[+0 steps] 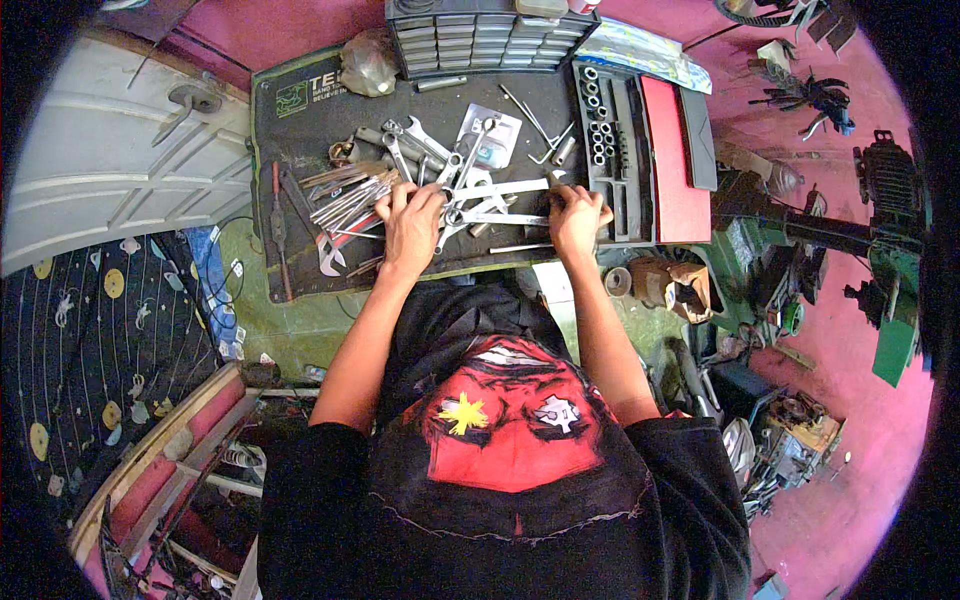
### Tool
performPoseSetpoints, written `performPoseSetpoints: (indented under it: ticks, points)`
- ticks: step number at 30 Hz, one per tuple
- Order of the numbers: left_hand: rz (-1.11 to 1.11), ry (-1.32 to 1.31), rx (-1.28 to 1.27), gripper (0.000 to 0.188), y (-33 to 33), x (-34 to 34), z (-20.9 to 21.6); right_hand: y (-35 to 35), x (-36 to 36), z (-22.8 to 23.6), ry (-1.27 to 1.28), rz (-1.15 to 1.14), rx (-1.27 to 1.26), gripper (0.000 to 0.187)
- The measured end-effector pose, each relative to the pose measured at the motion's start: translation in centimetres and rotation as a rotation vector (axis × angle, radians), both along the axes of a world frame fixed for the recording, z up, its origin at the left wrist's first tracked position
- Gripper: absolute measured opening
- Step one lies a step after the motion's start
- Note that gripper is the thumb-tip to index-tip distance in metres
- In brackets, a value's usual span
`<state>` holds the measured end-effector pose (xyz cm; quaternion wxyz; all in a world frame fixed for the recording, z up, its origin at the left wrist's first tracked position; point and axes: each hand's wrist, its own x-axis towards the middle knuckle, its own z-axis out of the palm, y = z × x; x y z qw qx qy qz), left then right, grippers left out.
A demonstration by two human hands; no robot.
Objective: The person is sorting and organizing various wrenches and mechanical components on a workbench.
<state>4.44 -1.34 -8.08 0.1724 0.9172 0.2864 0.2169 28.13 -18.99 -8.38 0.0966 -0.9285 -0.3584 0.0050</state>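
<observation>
Both my hands are over a heap of tools on a dark work mat. My left hand has its fingers curled at the ring ends of the silver combination wrenches. My right hand grips the opposite ends, thumb and fingers pressed together. Between them stretch a long upper wrench and a lower wrench, roughly level. More wrenches lie crossed just beyond my left hand. Beside that hand is a bundle of thin metal rods, with a red-handled adjustable wrench under its near side.
A socket tray and a red panel lie to the right. Hex keys and a clear blister pack sit beyond the wrenches. A small-drawer cabinet stands at the back. A plastic bag rests left of it.
</observation>
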Motion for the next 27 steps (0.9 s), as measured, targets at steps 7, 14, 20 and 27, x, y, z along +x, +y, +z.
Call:
performPoseSetpoints:
  ticks: [7, 14, 20, 27]
  points:
    - [-0.007, -0.012, -0.001, 0.025, -0.2, 0.2, 1.0, -0.5, -0.7, -0.8, 0.038, 0.045, 0.082, 0.028]
    - [0.001, -0.037, -0.016, 0.025, -0.6, -0.1, 0.7, 0.9, -1.6, 1.4, 0.049, 0.078, 0.125, 0.025]
    - [0.064, -0.041, -0.062, 0.026, -0.6, 0.2, -0.4, 2.1, -2.6, 1.7, 0.07, 0.134, 0.189, 0.022]
    - [0.133, -0.096, -0.186, 0.021, -0.7, 0.6, -0.5, 4.4, -4.5, 3.4, 0.049, 0.293, 0.266, 0.025]
